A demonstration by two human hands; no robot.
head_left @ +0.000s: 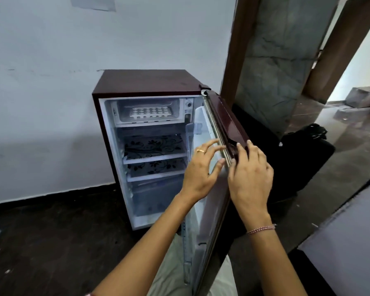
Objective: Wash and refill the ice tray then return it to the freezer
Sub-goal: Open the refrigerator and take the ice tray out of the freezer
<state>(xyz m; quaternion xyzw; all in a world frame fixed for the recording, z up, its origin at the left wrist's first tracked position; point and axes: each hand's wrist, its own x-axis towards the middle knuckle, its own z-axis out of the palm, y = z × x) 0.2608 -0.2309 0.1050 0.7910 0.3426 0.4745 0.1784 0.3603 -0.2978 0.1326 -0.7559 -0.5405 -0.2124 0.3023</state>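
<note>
A white ice tray [149,112] lies in the freezer compartment [124,112] at the top of a small maroon fridge [145,81]. The fridge door [226,116] stands wide open to the right. My left hand [201,169] is at the inner side of the door's edge, fingers spread and thumb touching the edge. My right hand [251,176] holds the door's outer side at the handle, with the thumb on the edge and the fingers over the maroon face. Both hands are well below and to the right of the tray.
Below the freezer are two shelves [156,157] with black floral mats and a clear drawer [156,197]. A black bag [303,159] sits behind the door. A grey surface [348,242] juts in at lower right. A doorway [359,67] opens at upper right onto dark floor.
</note>
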